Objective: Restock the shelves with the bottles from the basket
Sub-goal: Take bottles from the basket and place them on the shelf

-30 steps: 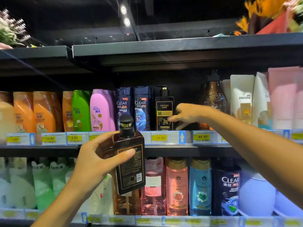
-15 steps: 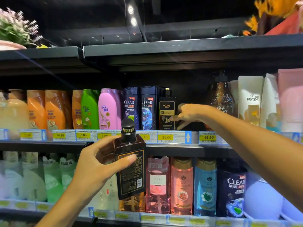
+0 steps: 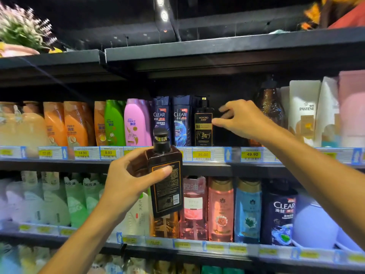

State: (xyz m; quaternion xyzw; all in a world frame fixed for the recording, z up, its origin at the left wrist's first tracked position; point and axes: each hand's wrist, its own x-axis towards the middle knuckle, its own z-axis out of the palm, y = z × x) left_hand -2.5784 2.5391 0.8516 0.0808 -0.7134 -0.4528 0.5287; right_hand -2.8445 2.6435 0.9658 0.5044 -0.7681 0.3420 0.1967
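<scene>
— Left hand (image 3: 128, 186) is wrapped round a dark bottle (image 3: 166, 180), thumb across the back label, keeping it upright in front of the shelf edge (image 3: 217, 167). See it?

— Yes. And the right hand (image 3: 240, 120)?

— Holding nothing. Its fingers are loosely spread, reaching into the gap on the upper shelf, just beside the black Woyoro bottle (image 3: 203, 125) already standing there. I can't tell whether a fingertip touches it.

— Why the gap?

— My guess: that's the slot for the held bottle. It looks like the same product, and the 39.00 tag (image 3: 202, 154) sits below. The free hand seems to be checking the space, or steadying the neighbour, between that bottle and the brown glittery one (image 3: 269, 107).

— And the basket?

— Out of sight. The bottle is not yet on the shelf; it likely needs lifting up and rightward.
</scene>
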